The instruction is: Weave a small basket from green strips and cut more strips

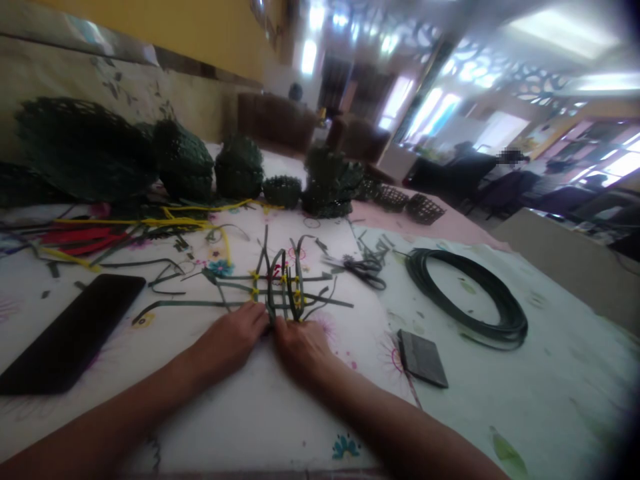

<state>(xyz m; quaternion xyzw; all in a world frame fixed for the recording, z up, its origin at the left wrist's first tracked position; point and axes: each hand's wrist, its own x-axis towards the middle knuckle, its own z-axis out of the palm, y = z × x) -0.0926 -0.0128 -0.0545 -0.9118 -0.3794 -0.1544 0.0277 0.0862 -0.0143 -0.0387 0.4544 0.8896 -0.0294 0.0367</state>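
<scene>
The grip is working low on the near side of the weave: the left hand (245,330) and right hand (304,343) are resting almost together, their fingers drawn in against the dark green strips (291,293). The hands are hiding their own fingertips, so whether either is actually pinching a strip I cannot tell.

In the head view, the strips are lying crossed in an open grid on the tabletop (225,413), just beyond the hands, with small yellow ties (255,275) marking some crossings and several loose ends curving upward. A black slab (75,337) is lying to the left; scissors (365,270) are sitting near the grid's right side, with a grey block (423,358) and a coil (513,317) farther right. Dark baskets (240,167) are standing along the back.

The hands are probably arranging strips at the near edge — a guess from their placing. The next move is likely calling for steady, light handling — keeping the crossings square and the free ends from tangling.
</scene>
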